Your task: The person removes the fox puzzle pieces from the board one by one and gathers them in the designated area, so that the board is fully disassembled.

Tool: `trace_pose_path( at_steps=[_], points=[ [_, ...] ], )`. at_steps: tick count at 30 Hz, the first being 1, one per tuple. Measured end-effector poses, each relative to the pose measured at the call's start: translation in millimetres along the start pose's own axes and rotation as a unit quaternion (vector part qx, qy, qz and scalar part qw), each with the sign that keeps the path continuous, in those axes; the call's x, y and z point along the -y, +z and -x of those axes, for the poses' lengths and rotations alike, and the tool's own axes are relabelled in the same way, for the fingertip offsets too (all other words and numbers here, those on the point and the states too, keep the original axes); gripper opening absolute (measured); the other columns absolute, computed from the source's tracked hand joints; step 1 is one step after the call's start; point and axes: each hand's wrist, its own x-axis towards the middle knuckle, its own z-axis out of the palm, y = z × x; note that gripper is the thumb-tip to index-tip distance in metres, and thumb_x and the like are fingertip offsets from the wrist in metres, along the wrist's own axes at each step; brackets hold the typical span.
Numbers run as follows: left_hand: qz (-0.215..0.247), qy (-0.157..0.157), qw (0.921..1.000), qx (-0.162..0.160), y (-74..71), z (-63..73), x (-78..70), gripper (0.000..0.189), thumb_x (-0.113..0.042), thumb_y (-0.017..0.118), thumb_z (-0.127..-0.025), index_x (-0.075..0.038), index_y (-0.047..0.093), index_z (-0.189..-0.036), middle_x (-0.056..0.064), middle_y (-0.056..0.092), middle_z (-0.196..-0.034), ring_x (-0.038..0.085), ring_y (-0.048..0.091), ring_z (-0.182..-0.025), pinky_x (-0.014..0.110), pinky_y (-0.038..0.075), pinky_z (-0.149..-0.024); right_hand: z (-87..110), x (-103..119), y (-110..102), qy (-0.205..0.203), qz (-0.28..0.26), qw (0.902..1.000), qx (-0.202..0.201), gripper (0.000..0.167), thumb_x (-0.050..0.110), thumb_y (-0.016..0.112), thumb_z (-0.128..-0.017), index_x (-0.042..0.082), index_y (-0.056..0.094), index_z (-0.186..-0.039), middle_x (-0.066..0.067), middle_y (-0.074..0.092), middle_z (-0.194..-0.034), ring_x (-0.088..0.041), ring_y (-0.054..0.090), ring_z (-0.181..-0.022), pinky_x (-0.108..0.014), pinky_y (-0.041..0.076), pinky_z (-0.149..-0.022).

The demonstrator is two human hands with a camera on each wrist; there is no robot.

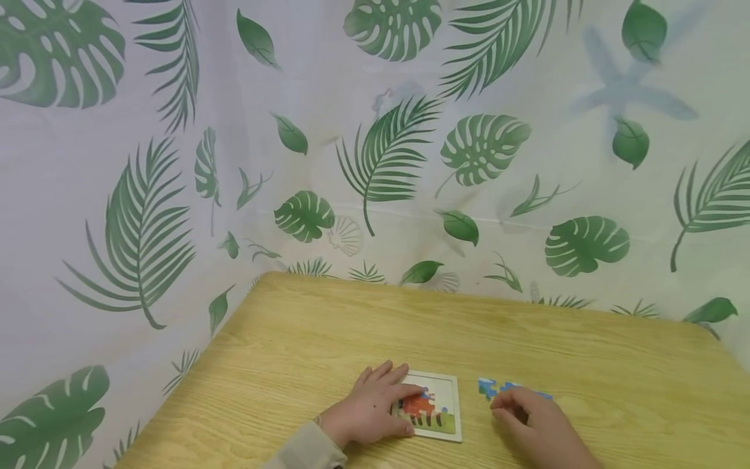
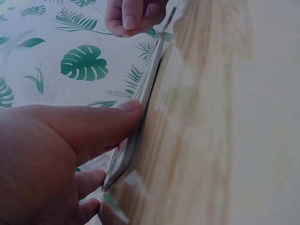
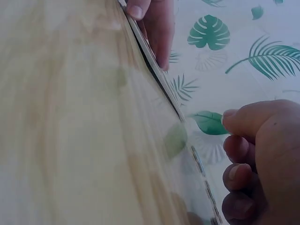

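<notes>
A small square jigsaw board (image 1: 458,408) with a pale frame lies on the table, part filled with a red and green picture. My left hand (image 1: 375,402) rests over its left side with fingers spread. In the left wrist view, the thumb (image 2: 103,126) lies against the board's edge. Right of the board lie loose blue jigsaw pieces (image 1: 487,387), seen edge-on as a thin row (image 3: 206,187) in the right wrist view. My right hand (image 1: 536,423) is just in front of them, loosely curled, with nothing visible between thumb and fingers. It partly hides the pieces.
The wood-grain table (image 1: 328,326) runs back to a pale curtain (image 1: 410,247) printed with green leaves. The curtain also hangs along the left side. Part of the board is hidden under my left hand.
</notes>
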Motion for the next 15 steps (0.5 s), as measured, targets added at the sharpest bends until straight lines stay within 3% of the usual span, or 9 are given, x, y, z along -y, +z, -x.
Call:
trace_pose_path(
  at_steps=[9, 15],
  points=[
    [0.009, -0.009, 0.9999, 0.0, -0.5, -0.3, -2.5, 0.065, -0.047, 0.074, -0.089, -0.032, 0.052, -0.149, 0.002, 0.028, -0.165, 0.031, 0.017, -0.152, 0.061, 0.013, -0.118, -9.8, 8, 20, -0.019, -0.021, 0.9996, 0.005, 0.008, 0.023, 0.066, -0.099, 0.017, 0.071, -0.098, 0.008, 0.062, -0.084, -0.007, 0.053, -0.075, -0.026, 0.047, -0.069],
    [0.012, -0.012, 0.9998, -0.003, 0.3, -1.1, -1.9, 0.068, -0.048, 0.074, -0.089, -0.029, 0.051, -0.151, 0.0, 0.027, -0.165, 0.03, 0.016, -0.153, 0.061, 0.012, -0.118, -18.1, 14, 29, -0.006, -0.019, 0.9995, 0.024, 0.009, 0.027, 0.068, -0.098, 0.018, 0.07, -0.099, 0.007, 0.06, -0.083, -0.009, 0.052, -0.074, -0.027, 0.046, -0.067]
  ],
)
